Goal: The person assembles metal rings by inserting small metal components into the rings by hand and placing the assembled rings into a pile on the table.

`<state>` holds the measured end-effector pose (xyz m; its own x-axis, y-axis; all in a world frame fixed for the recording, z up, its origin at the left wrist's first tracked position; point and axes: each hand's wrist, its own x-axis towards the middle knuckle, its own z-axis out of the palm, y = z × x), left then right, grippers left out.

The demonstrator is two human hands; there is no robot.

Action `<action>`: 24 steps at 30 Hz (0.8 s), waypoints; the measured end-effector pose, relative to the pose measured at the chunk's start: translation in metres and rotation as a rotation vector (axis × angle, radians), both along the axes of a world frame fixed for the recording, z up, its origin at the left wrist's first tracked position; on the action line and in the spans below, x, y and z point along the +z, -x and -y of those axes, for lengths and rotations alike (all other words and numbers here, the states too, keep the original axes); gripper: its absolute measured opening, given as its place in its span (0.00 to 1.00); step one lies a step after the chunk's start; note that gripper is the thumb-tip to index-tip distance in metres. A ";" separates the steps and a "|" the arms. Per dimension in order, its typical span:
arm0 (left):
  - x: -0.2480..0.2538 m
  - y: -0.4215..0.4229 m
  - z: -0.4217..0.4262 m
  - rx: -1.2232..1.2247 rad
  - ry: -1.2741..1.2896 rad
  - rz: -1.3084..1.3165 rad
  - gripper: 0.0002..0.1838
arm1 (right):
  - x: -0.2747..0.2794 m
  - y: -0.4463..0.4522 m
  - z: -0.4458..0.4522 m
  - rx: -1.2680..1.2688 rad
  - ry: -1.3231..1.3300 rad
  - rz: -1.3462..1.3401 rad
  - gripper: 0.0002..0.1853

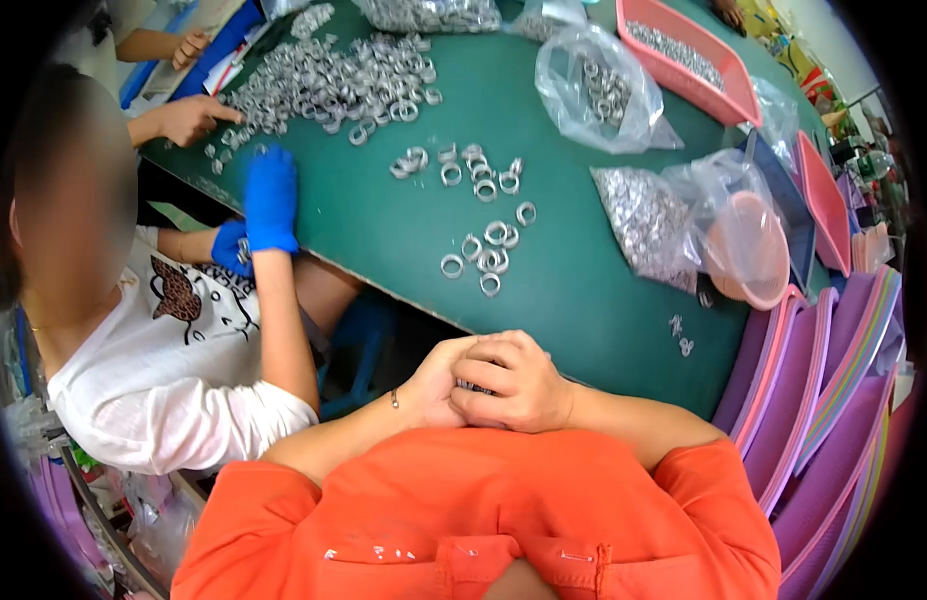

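Note:
My left hand (436, 383) and my right hand (518, 380) are cupped against each other at the table's near edge, in front of my orange shirt. Both are closed, the right fingers bent over the left palm. Bits of grey metal show between the fingers, apparently metal rings, mostly hidden. Just beyond my hands, a loose group of metal rings (491, 259) lies on the green table (383, 240). Farther back is a second small group of rings (480, 172), with a few more rings (410, 162) to its left.
A big heap of rings (333, 85) covers the far left. At my left sits a co-worker in blue gloves (270, 200); another person's hand (191, 120) touches the heap. Bags of metal parts (643, 220), a pink tray (683, 60) and purple foam-like pieces (793, 400) line the right.

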<state>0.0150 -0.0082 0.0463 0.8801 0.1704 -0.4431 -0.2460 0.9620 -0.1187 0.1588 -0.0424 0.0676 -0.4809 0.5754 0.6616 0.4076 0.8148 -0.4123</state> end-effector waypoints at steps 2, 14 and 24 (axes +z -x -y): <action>0.030 -0.016 -0.028 0.102 -0.161 -0.099 0.16 | 0.013 -0.003 -0.029 -0.087 -0.093 0.068 0.08; 0.101 -0.069 -0.222 0.875 0.003 0.147 0.11 | 0.058 -0.065 -0.119 -0.606 -0.012 -0.396 0.05; 0.163 -0.051 -0.487 0.873 -1.065 -0.809 0.10 | 0.039 -0.107 -0.104 -0.640 0.227 -0.366 0.04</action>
